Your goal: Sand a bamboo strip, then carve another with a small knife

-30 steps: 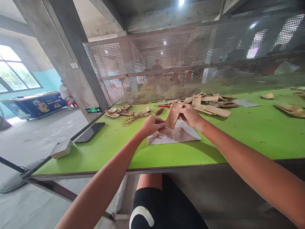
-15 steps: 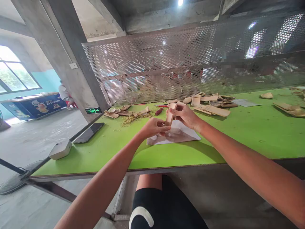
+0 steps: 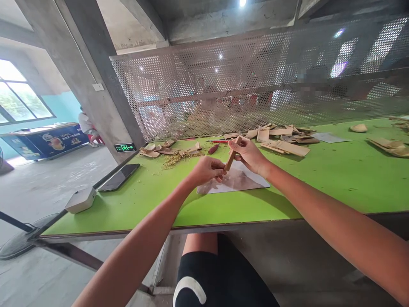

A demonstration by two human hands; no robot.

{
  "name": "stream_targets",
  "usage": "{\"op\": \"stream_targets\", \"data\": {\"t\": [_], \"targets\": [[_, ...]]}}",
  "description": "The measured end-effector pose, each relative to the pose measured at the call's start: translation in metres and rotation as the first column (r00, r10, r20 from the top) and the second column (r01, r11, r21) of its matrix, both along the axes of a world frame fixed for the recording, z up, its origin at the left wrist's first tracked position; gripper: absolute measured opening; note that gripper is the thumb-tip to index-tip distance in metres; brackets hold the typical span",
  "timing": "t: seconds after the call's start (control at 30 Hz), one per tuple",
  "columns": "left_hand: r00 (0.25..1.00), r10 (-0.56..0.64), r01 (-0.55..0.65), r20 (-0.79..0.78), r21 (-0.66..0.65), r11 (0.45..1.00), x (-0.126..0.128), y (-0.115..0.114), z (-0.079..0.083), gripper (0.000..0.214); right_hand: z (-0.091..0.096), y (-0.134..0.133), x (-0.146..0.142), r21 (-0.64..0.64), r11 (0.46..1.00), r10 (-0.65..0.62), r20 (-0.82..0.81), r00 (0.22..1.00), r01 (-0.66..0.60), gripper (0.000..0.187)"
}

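Both hands hold one thin tan strip (image 3: pixel 231 158) above a white sheet of paper (image 3: pixel 240 181) on the green table (image 3: pixel 319 183). My left hand (image 3: pixel 206 169) pinches the strip's lower end. My right hand (image 3: pixel 247 154) grips its upper end with curled fingers. The strip is turned edge-on and tilts up to the right.
A pile of tan pieces (image 3: pixel 281 138) lies behind my right hand, another pile with greenish shreds (image 3: pixel 171 154) to the left. A red pen (image 3: pixel 218 141), a dark phone (image 3: pixel 119 177) and a small white box (image 3: pixel 81 200) lie on the table. A perforated metal screen (image 3: pixel 255 81) stands behind.
The strip has been turned between my hands from showing its broad face to edge-on. Both hands stayed at nearly the same spot above the paper.
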State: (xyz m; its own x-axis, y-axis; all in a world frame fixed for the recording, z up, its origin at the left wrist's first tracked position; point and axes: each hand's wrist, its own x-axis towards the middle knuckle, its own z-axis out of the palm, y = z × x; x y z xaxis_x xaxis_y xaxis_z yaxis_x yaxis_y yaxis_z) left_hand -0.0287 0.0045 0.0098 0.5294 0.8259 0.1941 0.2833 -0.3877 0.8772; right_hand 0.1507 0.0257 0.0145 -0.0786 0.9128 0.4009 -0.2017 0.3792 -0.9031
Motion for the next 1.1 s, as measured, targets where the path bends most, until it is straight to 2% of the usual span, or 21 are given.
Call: {"op": "stream_targets", "data": {"t": [0.13, 0.27, 0.37, 0.47, 0.6, 0.7, 0.83, 0.9, 0.97, 1.0, 1.07, 1.1], "targets": [[0.999, 0.009, -0.006, -0.053, 0.067, 0.998, -0.001, 0.0, -0.001, 0.004, -0.002, 0.0, 0.002, -0.015, 1.0, -0.009, 0.021, 1.0, 0.009, 0.051], [0.999, 0.006, 0.0, -0.05, 0.126, 0.992, -0.002, 0.001, -0.003, 0.007, -0.004, -0.001, 0.004, -0.088, 0.993, 0.096, 0.2, 0.975, -0.08, 0.045], [0.997, -0.073, 0.072, 0.002, 0.068, 0.995, -0.003, 0.004, -0.004, 0.01, -0.006, 0.0, 0.004, -0.095, 0.983, 0.181, 0.28, 0.943, -0.16, 0.043], [0.988, -0.148, 0.149, 0.052, -0.015, 0.989, -0.005, 0.007, -0.005, 0.021, -0.007, 0.001, 0.003, -0.066, 0.983, 0.183, 0.257, 0.949, -0.172, 0.042], [0.971, -0.197, 0.207, 0.137, -0.063, 0.976, -0.007, 0.011, -0.005, 0.039, -0.01, 0.004, 0.002, -0.121, 0.985, 0.14, 0.179, 0.974, -0.12, 0.047], [0.965, -0.195, 0.21, 0.172, -0.069, 0.975, -0.007, 0.012, -0.004, 0.044, -0.01, 0.005, 0.001, -0.163, 0.982, 0.114, 0.127, 0.985, -0.093, 0.047], [0.983, -0.162, 0.166, 0.088, -0.04, 0.985, -0.007, 0.011, -0.005, 0.031, -0.011, 0.007, 0.001, -0.209, 0.978, 0.042, 0.15, 0.988, -0.01, 0.049], [0.997, -0.075, 0.075, -0.004, 0.009, 0.997, -0.007, 0.012, -0.006, 0.019, -0.012, 0.009, 0.002, -0.176, 0.982, -0.028, 0.22, 0.975, 0.068, 0.049], [0.988, 0.07, -0.046, -0.141, 0.165, 0.985, -0.007, 0.013, -0.006, 0.01, -0.013, 0.012, 0.004, -0.056, 0.979, -0.159, 0.377, 0.912, 0.194, 0.047], [0.967, 0.139, -0.08, -0.215, 0.266, 0.961, -0.008, 0.013, -0.006, 0.011, -0.013, 0.012, 0.005, 0.03, 0.966, -0.242, 0.466, 0.851, 0.259, 0.045], [0.909, 0.207, -0.04, -0.363, 0.416, 0.908, -0.009, 0.013, -0.006, 0.019, -0.015, 0.012, 0.005, 0.177, 0.919, -0.385, 0.601, 0.701, 0.353, 0.04], [0.877, 0.199, 0.016, -0.438, 0.439, 0.898, -0.009, 0.012, -0.006, 0.025, -0.016, 0.011, 0.005, 0.211, 0.9, -0.422, 0.639, 0.644, 0.38, 0.036]]}}
